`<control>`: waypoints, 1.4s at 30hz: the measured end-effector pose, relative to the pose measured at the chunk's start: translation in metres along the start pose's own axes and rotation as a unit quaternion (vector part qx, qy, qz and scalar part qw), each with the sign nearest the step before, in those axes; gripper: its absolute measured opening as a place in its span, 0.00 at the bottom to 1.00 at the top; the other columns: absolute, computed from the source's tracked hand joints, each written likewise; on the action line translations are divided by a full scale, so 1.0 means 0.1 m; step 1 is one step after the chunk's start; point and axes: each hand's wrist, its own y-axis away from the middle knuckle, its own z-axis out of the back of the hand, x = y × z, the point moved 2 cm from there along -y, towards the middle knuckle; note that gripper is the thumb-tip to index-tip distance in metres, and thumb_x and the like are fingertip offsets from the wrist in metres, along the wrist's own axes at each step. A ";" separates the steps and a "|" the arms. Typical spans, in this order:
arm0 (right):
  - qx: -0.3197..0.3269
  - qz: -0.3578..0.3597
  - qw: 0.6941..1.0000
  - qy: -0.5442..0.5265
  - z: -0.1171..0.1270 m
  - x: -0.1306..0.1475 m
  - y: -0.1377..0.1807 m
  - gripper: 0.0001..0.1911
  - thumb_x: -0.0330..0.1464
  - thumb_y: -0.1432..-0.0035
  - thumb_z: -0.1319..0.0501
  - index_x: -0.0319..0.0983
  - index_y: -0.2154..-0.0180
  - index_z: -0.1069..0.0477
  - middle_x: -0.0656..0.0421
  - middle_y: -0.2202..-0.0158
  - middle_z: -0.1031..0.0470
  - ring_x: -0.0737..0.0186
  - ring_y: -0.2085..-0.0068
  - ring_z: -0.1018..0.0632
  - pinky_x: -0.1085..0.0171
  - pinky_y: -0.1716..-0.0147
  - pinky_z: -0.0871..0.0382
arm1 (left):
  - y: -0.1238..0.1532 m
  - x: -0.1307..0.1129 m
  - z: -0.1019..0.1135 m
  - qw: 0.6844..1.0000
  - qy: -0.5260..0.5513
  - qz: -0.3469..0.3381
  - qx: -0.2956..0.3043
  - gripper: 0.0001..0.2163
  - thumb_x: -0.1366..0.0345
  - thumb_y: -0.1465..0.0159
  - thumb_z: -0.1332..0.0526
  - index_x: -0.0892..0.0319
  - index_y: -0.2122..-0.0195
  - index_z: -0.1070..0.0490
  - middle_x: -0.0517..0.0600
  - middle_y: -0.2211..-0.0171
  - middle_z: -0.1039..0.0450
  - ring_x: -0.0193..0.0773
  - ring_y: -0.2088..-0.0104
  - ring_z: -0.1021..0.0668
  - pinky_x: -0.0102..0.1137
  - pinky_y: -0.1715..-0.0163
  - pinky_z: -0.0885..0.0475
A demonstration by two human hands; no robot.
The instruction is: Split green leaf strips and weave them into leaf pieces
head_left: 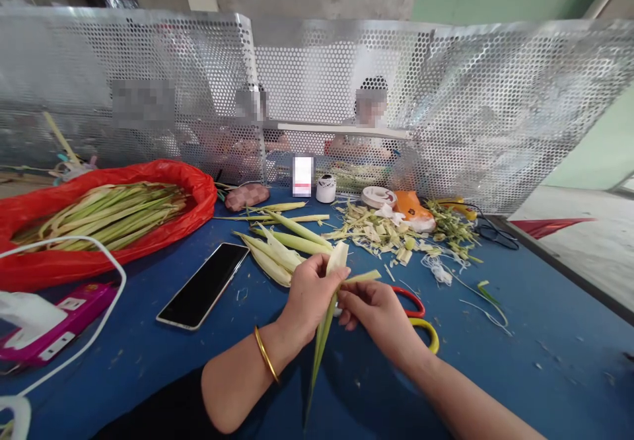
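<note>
My left hand point(313, 289) is closed around a pale green leaf strip point(323, 334), whose broad whitish end sticks up past my thumb and whose narrow tip hangs down toward me. Close on the right, my right hand point(369, 302) pinches at the same strip with thumb and forefinger. A short leaf piece point(365, 277) juts out to the right above its fingers. Under and beside that hand lie scissors with a red and a yellow handle loop point(430, 334); their blades are hidden. Several folded leaf pieces point(270, 255) lie just beyond my left hand.
At left are a red plastic bag point(198, 192) full of long leaves, a phone point(204, 287), and a magenta power strip point(89, 304) with a white cable. Leaf scraps point(369, 228), tape point(379, 197) and thread point(438, 269) lie at right. Two people sit behind the perforated metal screen point(307, 76).
</note>
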 end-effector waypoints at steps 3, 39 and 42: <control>0.000 0.006 0.999 -0.043 0.01 0.05 -0.01 0.12 0.39 0.52 0.34 0.36 0.73 0.29 0.61 0.80 0.27 0.65 0.77 0.26 0.65 0.74 0.30 | 0.00 0.00 -0.03 0.997 0.049 0.046 0.036 0.11 0.59 0.50 0.33 0.60 0.74 0.31 0.43 0.81 0.34 0.31 0.83 0.33 0.26 0.83 0.37; -0.157 0.075 0.984 -0.032 0.20 0.05 -0.01 0.16 0.45 0.53 0.33 0.37 0.73 0.27 0.60 0.77 0.27 0.64 0.74 0.28 0.66 0.74 0.34 | 0.02 0.05 -0.05 0.999 0.042 0.031 -0.010 0.11 0.57 0.48 0.36 0.62 0.76 0.29 0.42 0.81 0.38 0.29 0.78 0.38 0.25 0.78 0.43; -0.126 0.071 0.989 -0.018 0.15 0.05 0.00 0.17 0.45 0.54 0.32 0.38 0.73 0.29 0.61 0.78 0.29 0.64 0.74 0.28 0.67 0.75 0.35 | 0.03 0.04 -0.06 1.000 0.019 -0.005 -0.018 0.10 0.59 0.47 0.37 0.61 0.78 0.30 0.42 0.81 0.38 0.29 0.78 0.38 0.25 0.77 0.43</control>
